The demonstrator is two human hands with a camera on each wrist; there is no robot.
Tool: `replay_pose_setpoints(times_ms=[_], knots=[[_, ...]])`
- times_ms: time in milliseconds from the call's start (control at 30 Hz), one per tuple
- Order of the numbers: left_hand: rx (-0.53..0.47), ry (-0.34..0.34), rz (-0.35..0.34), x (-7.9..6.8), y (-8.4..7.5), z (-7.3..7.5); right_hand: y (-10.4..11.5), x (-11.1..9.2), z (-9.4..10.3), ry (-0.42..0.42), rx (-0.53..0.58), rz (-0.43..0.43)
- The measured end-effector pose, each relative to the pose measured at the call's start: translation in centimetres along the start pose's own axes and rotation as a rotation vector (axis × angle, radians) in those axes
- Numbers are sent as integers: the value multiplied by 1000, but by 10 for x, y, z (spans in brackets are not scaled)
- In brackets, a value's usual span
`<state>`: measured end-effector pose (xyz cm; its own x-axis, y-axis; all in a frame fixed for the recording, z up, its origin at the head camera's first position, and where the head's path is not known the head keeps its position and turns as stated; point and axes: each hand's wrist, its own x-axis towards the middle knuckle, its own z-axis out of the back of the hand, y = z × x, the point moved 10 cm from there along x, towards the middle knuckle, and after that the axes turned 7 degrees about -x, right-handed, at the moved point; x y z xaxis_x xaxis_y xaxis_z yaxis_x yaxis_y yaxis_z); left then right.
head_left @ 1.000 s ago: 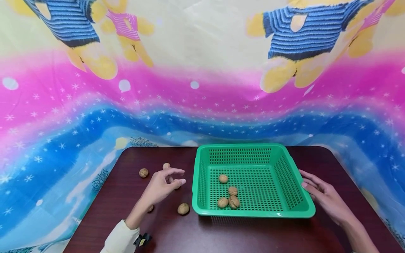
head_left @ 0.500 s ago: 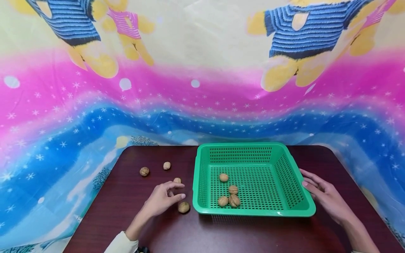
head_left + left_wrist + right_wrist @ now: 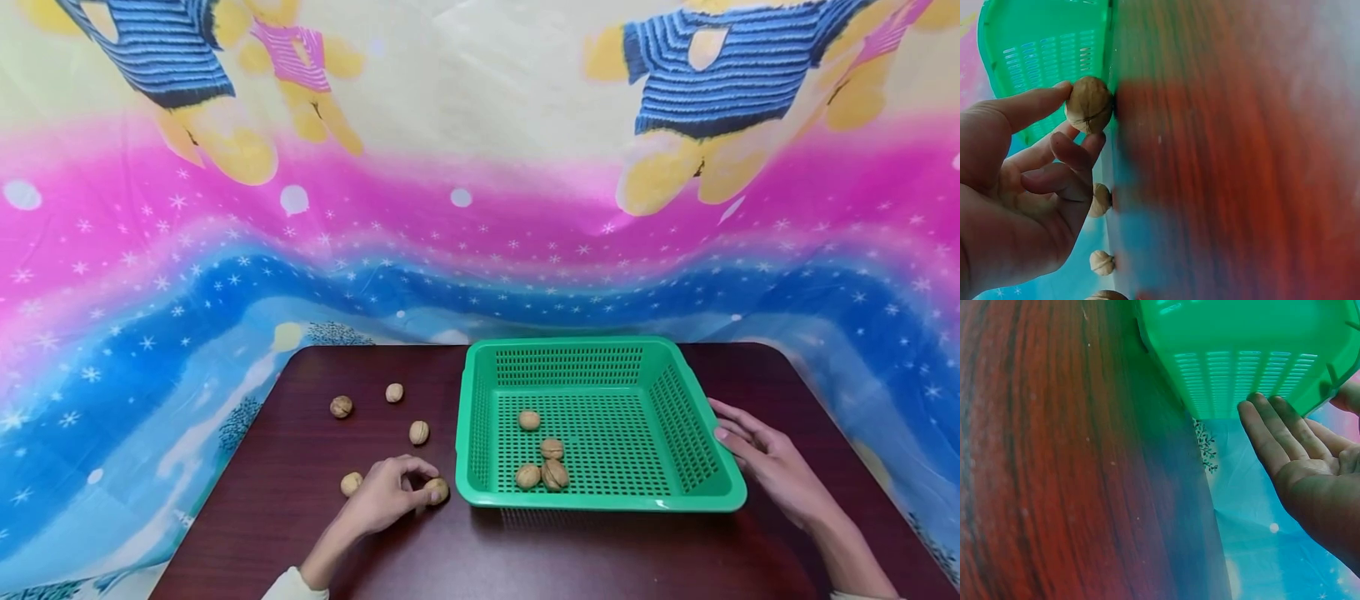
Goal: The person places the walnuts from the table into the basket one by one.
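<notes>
My left hand (image 3: 386, 496) pinches a brown walnut (image 3: 438, 491) at the tabletop, left of the green basket's near corner. In the left wrist view, thumb and fingertips are on opposite sides of this walnut (image 3: 1089, 105), with the other fingers loosely bent. My right hand (image 3: 776, 467) rests against the right side of the green plastic basket (image 3: 600, 502). Its fingers (image 3: 1279, 428) lie straight along the slotted outer wall, thumb at the rim. Inside the basket, several walnuts (image 3: 554, 475) sit towards the left.
More loose walnuts lie on the dark wood table (image 3: 540, 558): one walnut (image 3: 351, 483) behind the left wrist, another walnut (image 3: 418, 432) near the basket, and two farther back, a darker walnut (image 3: 341, 407) and a paler walnut (image 3: 394, 392). A printed cloth (image 3: 465, 233) hangs behind the table.
My left hand has come down and towards me, from beside the middle walnuts to the nearest one, and now pinches it. The right hand and the basket have stayed in place.
</notes>
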<state>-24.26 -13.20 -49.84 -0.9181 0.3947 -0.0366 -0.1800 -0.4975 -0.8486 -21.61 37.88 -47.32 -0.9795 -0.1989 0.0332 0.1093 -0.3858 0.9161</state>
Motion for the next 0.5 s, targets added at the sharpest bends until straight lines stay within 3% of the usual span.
replay_pose_setpoints(times_ms=[500], knots=[[10,26,28,0,3,-2,-1,1,0,1,25,10]])
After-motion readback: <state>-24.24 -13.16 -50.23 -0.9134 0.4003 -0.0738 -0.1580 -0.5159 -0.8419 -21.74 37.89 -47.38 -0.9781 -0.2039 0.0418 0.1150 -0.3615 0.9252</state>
